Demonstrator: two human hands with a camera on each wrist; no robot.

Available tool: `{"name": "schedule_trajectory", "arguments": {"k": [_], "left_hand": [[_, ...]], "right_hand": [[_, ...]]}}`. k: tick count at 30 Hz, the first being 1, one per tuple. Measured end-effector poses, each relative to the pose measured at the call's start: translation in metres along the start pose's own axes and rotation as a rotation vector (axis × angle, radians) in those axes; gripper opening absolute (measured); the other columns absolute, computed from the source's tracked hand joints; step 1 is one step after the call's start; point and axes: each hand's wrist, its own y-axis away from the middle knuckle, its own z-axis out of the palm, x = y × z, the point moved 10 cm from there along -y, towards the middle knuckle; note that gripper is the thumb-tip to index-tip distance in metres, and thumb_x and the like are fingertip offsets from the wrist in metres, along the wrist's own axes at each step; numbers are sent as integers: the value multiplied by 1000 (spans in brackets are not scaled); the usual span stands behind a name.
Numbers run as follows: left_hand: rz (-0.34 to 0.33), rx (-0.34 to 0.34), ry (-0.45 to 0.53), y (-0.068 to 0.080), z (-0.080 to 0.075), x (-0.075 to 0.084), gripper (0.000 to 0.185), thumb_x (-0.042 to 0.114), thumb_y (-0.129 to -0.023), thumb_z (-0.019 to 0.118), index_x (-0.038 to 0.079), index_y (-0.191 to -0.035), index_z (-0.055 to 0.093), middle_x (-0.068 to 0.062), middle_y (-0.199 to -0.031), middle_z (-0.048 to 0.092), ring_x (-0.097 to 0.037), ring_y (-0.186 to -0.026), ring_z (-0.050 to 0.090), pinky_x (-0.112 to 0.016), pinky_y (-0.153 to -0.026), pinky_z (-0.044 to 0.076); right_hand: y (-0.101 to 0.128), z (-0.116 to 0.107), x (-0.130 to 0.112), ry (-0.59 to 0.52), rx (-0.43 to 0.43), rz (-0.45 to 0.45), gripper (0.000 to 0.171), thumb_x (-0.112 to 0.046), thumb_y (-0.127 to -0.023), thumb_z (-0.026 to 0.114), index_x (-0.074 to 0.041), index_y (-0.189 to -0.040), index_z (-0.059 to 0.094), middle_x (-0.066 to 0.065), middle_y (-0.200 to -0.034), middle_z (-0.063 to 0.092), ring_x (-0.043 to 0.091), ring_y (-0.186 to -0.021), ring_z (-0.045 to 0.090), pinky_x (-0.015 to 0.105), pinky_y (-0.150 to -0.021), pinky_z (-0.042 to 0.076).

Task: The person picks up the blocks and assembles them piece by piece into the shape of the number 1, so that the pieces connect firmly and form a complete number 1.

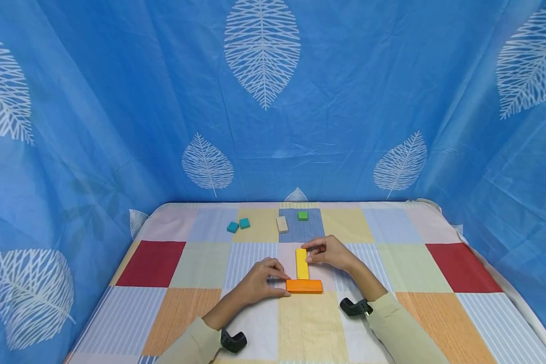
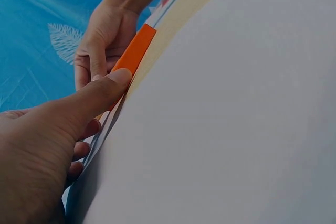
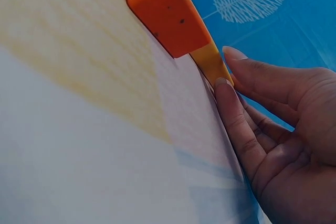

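Observation:
An orange block [image 1: 304, 286] lies flat across the patchwork table cloth [image 1: 200, 263]. A yellow block [image 1: 302, 263] lies lengthwise behind it, and together they form an upside-down T. My left hand [image 1: 279, 277] touches the orange block's left end with an outstretched finger; the left wrist view shows that fingertip [image 2: 118, 77] against the orange block [image 2: 135, 51]. My right hand [image 1: 310, 253] rests its fingertips on the far right side of the yellow block. In the right wrist view, straight fingers [image 3: 231, 108] touch the yellow block [image 3: 212, 61] behind the orange block [image 3: 168, 14].
Farther back lie two teal cubes [image 1: 233, 227] [image 1: 244, 223], a beige block [image 1: 281, 224] and a green cube [image 1: 303, 216]. Blue leaf-print curtains [image 1: 264, 101] close in the table at the back and on both sides.

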Motion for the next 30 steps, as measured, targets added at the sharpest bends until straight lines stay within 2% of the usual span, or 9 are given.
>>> {"name": "schedule_trajectory", "arguments": {"k": [10, 16, 23, 30], "left_hand": [[42, 10, -16, 1, -1, 2, 30, 31, -76, 91, 16, -101, 83, 9, -105, 64, -8, -99, 54, -28, -88, 49], [60, -19, 45, 1, 2, 2, 34, 31, -79, 89, 16, -109, 81, 11, -106, 69, -6, -103, 60, -30, -93, 51], [87, -27, 136, 1, 1, 4, 32, 27, -82, 86, 15, -111, 80, 9, -104, 73, -6, -99, 65, -29, -89, 53], [87, -25, 139, 1, 2, 3, 30, 26, -83, 86, 14, -110, 80, 8, -103, 73, -6, -99, 64, -27, -89, 53]], "right_hand": [[0, 0, 3, -14, 3, 16, 35, -5, -87, 79, 4, -120, 72, 15, -100, 74, 15, -75, 62, 22, -69, 55], [-1, -1, 1, -22, 6, -1, 36, -3, -88, 77, 8, -121, 70, 21, -102, 73, 14, -75, 61, 24, -66, 54], [0, -2, 3, 1, 14, 11, 35, -5, -87, 80, 3, -120, 72, 15, -100, 74, 15, -76, 62, 22, -65, 52], [-1, -1, 3, -22, 10, 10, 35, -4, -88, 78, 6, -121, 71, 17, -103, 74, 15, -77, 62, 24, -66, 53]]}}
